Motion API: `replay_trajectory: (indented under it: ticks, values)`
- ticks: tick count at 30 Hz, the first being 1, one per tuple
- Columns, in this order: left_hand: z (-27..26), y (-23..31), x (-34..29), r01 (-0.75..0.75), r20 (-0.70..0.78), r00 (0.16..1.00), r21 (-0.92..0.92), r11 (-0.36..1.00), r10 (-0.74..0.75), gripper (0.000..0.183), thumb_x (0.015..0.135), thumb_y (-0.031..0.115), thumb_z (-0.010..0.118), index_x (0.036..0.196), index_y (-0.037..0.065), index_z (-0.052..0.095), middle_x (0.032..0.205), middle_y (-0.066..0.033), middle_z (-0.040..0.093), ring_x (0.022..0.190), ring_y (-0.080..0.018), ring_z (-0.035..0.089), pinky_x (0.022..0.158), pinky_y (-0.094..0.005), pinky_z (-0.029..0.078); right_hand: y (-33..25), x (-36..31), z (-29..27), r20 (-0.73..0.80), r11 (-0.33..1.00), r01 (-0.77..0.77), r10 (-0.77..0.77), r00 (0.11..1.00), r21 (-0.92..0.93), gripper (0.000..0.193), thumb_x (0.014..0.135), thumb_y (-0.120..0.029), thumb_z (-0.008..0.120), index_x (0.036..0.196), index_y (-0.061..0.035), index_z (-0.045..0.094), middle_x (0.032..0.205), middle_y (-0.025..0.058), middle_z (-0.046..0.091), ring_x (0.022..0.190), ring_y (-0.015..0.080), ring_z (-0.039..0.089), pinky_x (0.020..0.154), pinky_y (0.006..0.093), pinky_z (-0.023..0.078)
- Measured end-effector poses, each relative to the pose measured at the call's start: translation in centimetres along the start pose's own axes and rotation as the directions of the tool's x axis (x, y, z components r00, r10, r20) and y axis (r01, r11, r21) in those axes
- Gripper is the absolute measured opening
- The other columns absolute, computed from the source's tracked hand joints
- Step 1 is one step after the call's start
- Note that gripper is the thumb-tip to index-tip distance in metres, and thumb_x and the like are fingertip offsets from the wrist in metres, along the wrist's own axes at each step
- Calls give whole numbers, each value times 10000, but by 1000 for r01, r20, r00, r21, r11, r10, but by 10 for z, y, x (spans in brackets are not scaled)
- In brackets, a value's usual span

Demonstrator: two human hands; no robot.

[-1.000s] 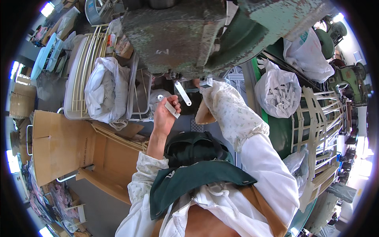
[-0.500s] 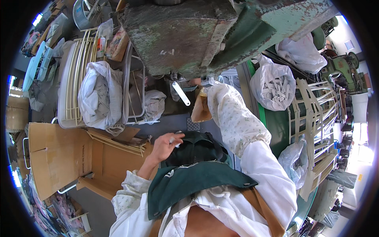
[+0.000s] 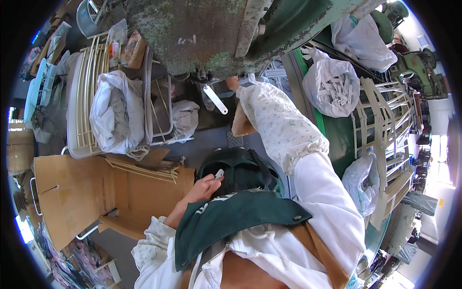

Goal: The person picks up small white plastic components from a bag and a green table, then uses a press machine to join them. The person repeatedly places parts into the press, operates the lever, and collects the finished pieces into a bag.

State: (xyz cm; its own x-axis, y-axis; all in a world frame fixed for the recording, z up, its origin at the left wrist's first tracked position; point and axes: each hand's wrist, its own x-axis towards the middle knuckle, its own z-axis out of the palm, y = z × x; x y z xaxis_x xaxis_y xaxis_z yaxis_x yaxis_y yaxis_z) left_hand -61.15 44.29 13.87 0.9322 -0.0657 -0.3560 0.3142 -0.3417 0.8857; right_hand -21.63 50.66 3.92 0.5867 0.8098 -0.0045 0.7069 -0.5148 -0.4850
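My left hand (image 3: pixel 203 189) is closed round a small pale strip-like piece (image 3: pixel 219 173) whose end sticks out past the fingers, above the dark green apron (image 3: pixel 236 212) over my lap. My right arm, in a white flowered sleeve cover (image 3: pixel 284 120), reaches forward to the underside of a worn green machine (image 3: pixel 192 38). Only a bit of my right hand (image 3: pixel 232 83) shows below the machine's edge; its fingers are hidden. Left of it, a flat white strip (image 3: pixel 215 99) with a rounded, holed end slants down from under the machine. A tan piece (image 3: pixel 242 120) stands beside the sleeve.
An open cardboard box (image 3: pixel 72 192) stands at the left, with thin pale bars inside. Beyond it, a white sack (image 3: pixel 118 113) leans on a rack of pale rods. To the right, another sack (image 3: pixel 332 86) holds many white strips, near stacked pale slatted frames (image 3: pixel 380 130).
My left hand has come down closer to the apron, and the piece in it shows more clearly. My right hand has moved farther forward under the machine. The whole view has shifted slightly.
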Motion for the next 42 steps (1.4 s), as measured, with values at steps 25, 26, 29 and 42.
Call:
replay_trajectory:
  ticks: [25, 26, 29, 42]
  values:
    - [-88, 37, 107, -426, -718, 667, -585, 690, -197, 138, 976, 162, 492, 1021, 33, 510, 681, 1, 496, 533, -52, 399, 468, -202, 309, -56, -92, -105, 169, 590, -172, 61, 984, 789, 300, 770, -305, 753, 682, -54, 615, 591, -26, 490, 477, 76, 399, 421, 242, 301]
    - [-89, 37, 107, -422, -723, 664, -574, 702, -192, 149, 977, 175, 498, 1033, 37, 511, 641, -1, 505, 506, -50, 394, 439, -203, 289, -64, -99, -110, 197, 564, -186, 42, 979, 804, 306, 770, -308, 756, 681, -53, 614, 588, -28, 487, 473, 73, 395, 418, 240, 298]
    - [-94, 39, 105, -409, -729, 651, -572, 711, -211, 148, 973, 176, 506, 1024, 38, 526, 647, 20, 487, 516, -31, 368, 450, -196, 274, -86, -106, -113, 275, 490, -241, 4, 962, 837, 309, 769, -330, 759, 705, -56, 632, 561, -33, 467, 468, 66, 383, 412, 246, 279]
    - [-110, 67, 104, -484, -743, 668, -474, 736, -39, 157, 965, 168, 520, 993, 15, 539, 619, 19, 480, 520, -26, 394, 456, -187, 264, -129, -145, -163, 222, 703, -230, 104, 969, 673, 205, 831, -222, 698, 819, -18, 679, 647, -17, 609, 539, 43, 468, 487, 225, 373]
